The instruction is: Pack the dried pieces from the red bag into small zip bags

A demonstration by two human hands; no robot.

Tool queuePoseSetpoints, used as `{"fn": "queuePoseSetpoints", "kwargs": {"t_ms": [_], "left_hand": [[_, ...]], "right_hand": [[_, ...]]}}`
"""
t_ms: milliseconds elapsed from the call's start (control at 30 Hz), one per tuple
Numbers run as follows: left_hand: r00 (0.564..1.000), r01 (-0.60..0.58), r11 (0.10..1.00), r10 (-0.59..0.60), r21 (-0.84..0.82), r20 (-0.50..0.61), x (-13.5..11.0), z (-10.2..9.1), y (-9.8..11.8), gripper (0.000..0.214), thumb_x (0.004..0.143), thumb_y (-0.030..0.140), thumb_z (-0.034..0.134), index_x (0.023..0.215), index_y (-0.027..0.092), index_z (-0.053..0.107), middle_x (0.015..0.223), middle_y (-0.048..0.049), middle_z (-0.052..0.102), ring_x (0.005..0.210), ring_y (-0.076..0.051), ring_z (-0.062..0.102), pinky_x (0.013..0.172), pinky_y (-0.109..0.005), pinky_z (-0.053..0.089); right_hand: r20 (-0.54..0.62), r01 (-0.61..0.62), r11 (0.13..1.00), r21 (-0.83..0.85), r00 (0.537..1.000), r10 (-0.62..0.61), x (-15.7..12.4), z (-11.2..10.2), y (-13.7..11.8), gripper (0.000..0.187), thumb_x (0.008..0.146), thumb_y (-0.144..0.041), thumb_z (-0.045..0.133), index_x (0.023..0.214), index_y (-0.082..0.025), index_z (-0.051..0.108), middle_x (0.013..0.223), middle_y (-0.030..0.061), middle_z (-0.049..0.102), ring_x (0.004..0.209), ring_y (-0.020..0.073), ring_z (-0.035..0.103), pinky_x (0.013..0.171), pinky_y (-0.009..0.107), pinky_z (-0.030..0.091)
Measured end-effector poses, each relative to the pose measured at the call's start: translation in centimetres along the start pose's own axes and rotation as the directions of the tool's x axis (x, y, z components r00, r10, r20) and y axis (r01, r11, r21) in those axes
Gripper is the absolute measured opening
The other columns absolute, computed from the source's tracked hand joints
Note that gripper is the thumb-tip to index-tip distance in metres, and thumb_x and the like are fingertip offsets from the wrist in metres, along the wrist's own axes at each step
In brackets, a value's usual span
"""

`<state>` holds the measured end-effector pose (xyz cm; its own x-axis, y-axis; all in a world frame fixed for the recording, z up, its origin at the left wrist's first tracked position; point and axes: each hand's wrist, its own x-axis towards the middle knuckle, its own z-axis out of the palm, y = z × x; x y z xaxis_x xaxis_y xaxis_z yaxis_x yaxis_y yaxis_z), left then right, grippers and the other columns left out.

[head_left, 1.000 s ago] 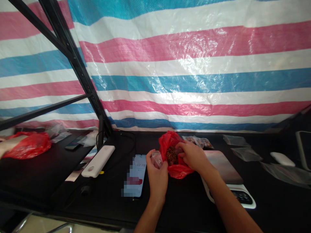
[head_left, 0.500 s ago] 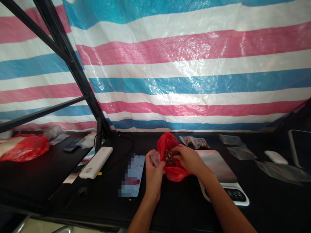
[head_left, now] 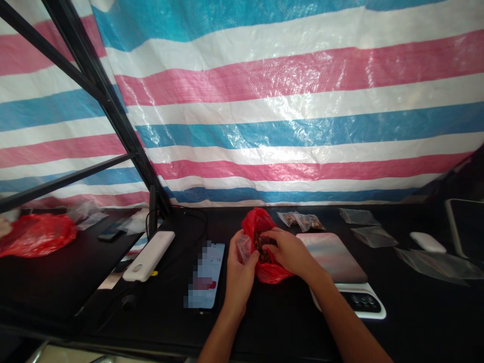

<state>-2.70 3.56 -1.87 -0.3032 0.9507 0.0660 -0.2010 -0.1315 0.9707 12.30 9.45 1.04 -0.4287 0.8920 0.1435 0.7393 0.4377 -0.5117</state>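
Note:
A crumpled red plastic bag lies open on the black table, with small brown nut-like pieces heaped inside. My left hand is closed on a small clear plastic bag at the red bag's left side. Into the red bag's mouth reaches my right hand, its thumb and fingers apart over the brown pieces; the fingertips are partly hidden among them. Just behind lie small filled clear bags. A digital scale with a shiny plate stands under and beside my right forearm.
A phone and a white power strip-like device lie to the left. Flat clear zip bags and a white rounded case are at right. On the neighbouring table is another red bag, a co-worker's hand beside it.
My right thumb and fingers have spread apart inside the red bag. My left hand keeps the clear bag at nearly the same spot. At far left, the co-worker's hand has drawn back leftward.

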Motion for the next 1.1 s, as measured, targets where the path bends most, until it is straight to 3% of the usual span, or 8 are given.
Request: {"fn": "queuePoseSetpoints", "kwargs": {"t_ms": [167, 400, 600, 733, 900, 1100], "left_hand": [[0.996, -0.075, 0.994, 0.079, 0.08, -0.052, 0.1, -0.3, 0.0, 0.064, 0.078, 0.015, 0.068, 0.139, 0.025, 0.052, 0.143, -0.0093, 0.06, 0.131, -0.026, 0.059, 0.116, -0.042, 0.042], [0.996, -0.062, 0.991, 0.069, 0.122, -0.052, 0.1, -0.5, -0.4, 0.059, 0.08, 0.015, 0.067, 0.137, 0.023, 0.052, 0.136, -0.0104, 0.063, 0.125, -0.025, 0.063, 0.113, -0.042, 0.045], [0.977, -0.17, 0.961, 0.193, 0.219, -0.089, 0.1, -0.5, 0.5, 0.06, 0.087, 0.023, 0.064, 0.144, 0.022, 0.045, 0.148, -0.0119, 0.053, 0.136, -0.025, 0.055, 0.117, -0.039, 0.041], [0.975, -0.191, 0.958, 0.211, 0.214, -0.075, 0.0, -0.4, 0.6, 0.067, 0.085, 0.021, 0.067, 0.147, 0.022, 0.042, 0.147, -0.0125, 0.054, 0.135, -0.026, 0.055, 0.116, -0.039, 0.042], [0.982, -0.176, 0.953, 0.188, 0.249, -0.026, 0.0, -0.5, 0.0, 0.059, 0.087, 0.028, 0.07, 0.141, 0.021, 0.048, 0.144, -0.0128, 0.056, 0.136, -0.027, 0.053, 0.119, -0.044, 0.036], [0.966, -0.252, 0.885, 0.253, 0.391, 0.05, -0.1, -1.0, -0.1, 0.042, 0.091, 0.031, 0.066, 0.132, 0.023, 0.06, 0.125, -0.01, 0.063, 0.119, -0.027, 0.06, 0.109, -0.043, 0.044]], "right_hand": [[-0.048, -0.006, 0.999, 0.044, 0.999, 0.008, -0.1, -0.1, 0.5, 0.027, 0.095, -0.027, 0.059, 0.118, -0.022, 0.074, 0.117, 0.0085, 0.075, 0.107, 0.0231, 0.07, 0.096, 0.033, 0.049], [-0.061, -0.009, 0.991, 0.135, 0.998, 0.017, -0.1, 0.2, 0.7, 0.033, 0.098, -0.031, 0.055, 0.125, -0.02, 0.07, 0.12, 0.0104, 0.075, 0.111, 0.0246, 0.069, 0.097, 0.035, 0.049], [-0.142, 0.051, 0.968, 0.245, 0.99, -0.016, 0.1, 0.2, 1.2, 0.029, 0.094, -0.028, 0.058, 0.12, -0.023, 0.071, 0.122, 0.0084, 0.071, 0.11, 0.023, 0.066, 0.099, 0.038, 0.049], [-0.163, 0.082, 0.9, 0.429, 0.987, -0.012, 0.1, -0.3, 1.0, 0.03, 0.092, -0.031, 0.06, 0.12, -0.022, 0.068, 0.12, 0.0068, 0.073, 0.11, 0.0213, 0.066, 0.1, 0.037, 0.05], [-0.089, 0.079, 0.807, 0.585, 0.995, -0.033, -0.4, -1.1, -0.4, 0.034, 0.094, -0.04, 0.059, 0.122, -0.023, 0.066, 0.115, 0.0059, 0.075, 0.096, 0.0192, 0.07, 0.083, 0.033, 0.055], [-0.082, 0.123, 0.726, 0.677, 0.992, -0.091, -0.9, -1.3, -1.2, 0.03, 0.094, -0.035, 0.06, 0.121, -0.022, 0.066, 0.118, 0.0066, 0.073, 0.104, 0.0192, 0.07, 0.094, 0.035, 0.056]]}}
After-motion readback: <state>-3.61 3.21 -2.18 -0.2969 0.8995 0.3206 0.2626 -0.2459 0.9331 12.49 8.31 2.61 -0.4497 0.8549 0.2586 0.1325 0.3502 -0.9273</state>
